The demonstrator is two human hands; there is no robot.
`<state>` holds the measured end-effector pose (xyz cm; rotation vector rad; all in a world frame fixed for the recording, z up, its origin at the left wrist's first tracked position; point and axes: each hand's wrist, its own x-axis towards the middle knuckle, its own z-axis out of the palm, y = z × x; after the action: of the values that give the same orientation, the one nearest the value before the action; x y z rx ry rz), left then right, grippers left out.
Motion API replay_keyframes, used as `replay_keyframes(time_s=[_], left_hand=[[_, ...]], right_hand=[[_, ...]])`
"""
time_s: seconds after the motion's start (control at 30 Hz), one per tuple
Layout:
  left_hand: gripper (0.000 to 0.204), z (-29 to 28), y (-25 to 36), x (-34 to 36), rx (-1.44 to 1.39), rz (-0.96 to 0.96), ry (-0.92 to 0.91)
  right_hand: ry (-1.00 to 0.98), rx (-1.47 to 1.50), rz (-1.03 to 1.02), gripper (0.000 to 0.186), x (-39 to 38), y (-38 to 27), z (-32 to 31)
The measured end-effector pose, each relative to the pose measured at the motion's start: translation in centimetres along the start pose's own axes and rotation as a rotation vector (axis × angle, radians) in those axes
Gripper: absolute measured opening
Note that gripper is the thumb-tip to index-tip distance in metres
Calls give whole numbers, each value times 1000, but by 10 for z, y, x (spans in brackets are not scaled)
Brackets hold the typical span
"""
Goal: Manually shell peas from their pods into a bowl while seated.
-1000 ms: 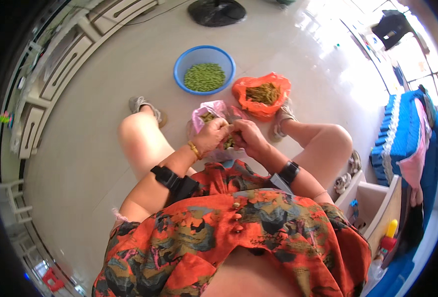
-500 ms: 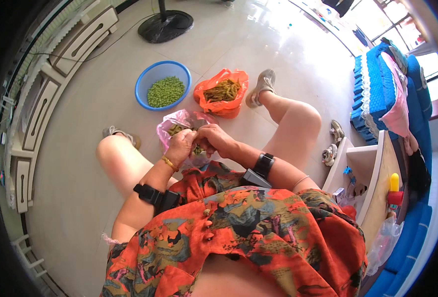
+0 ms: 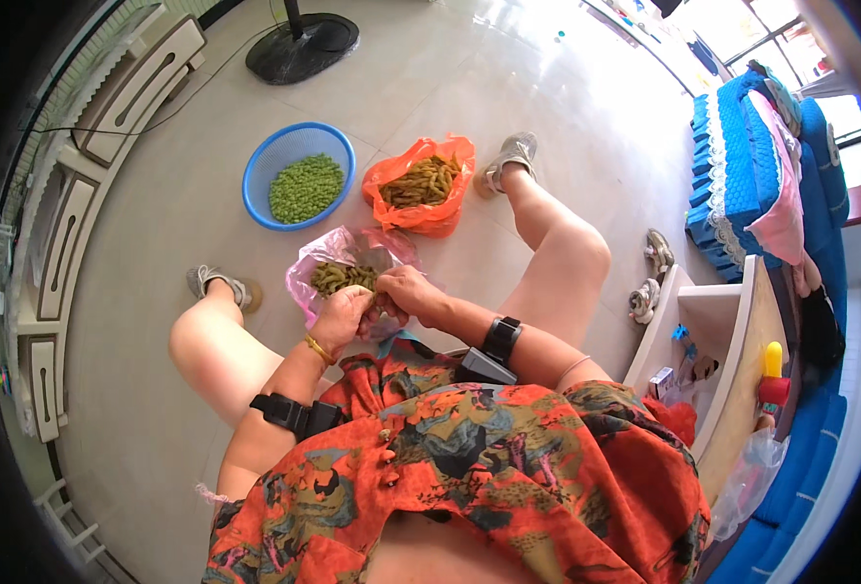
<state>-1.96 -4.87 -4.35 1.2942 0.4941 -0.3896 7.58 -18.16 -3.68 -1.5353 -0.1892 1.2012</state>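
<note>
My left hand [image 3: 349, 310] and my right hand [image 3: 401, 292] meet with curled fingertips over the lower edge of a pink plastic bag [image 3: 302, 274] of greenish bean pods [image 3: 341, 277]. Both hands are closed; what they pinch is too small and hidden to make out. Beyond the bag, a blue mesh basket [image 3: 258, 215] holds shelled green beans [image 3: 304, 185]. To its right stands an orange plastic bag [image 3: 438, 220] of browner pods [image 3: 421, 183]. My bare legs are spread either side of the pink bag.
A black stand base [image 3: 302, 51] with a cord sits ahead on the tiled floor. Pale drawers [image 3: 124, 102] line the left. On the right are a blue-covered sofa [image 3: 727, 185], a pale wooden shelf unit [image 3: 747, 380] and a pair of shoes [image 3: 644, 302].
The view has shifted, so the basket, bags and legs appear farther left, and the pink bag and my hands appear lower. My hands stay together, the pods in the pink bag showing more above them.
</note>
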Motion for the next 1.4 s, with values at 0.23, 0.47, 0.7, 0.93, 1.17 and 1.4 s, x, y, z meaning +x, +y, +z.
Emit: replay_keyframes(time_s=[0.23, 0.47, 0.7, 0.93, 1.17, 1.4], left_hand=[[15, 21, 14, 18, 209, 62, -49], [16, 15, 8, 27, 35, -64, -93], [14, -1, 33, 27, -22, 10, 56], [8, -32, 30, 14, -124, 175, 332], [4, -41, 17, 22, 65, 328, 692], [15, -59, -2, 23, 277, 344, 964]], right_hand=[[151, -666, -266, 9, 27, 41, -31], [261, -64, -198, 24, 6, 27, -33], [359, 73, 7, 20, 17, 42, -64], [326, -357, -158, 20, 54, 49, -98], [588, 24, -90, 14, 69, -14, -128], [660, 258, -181, 26, 98, -27, -114]])
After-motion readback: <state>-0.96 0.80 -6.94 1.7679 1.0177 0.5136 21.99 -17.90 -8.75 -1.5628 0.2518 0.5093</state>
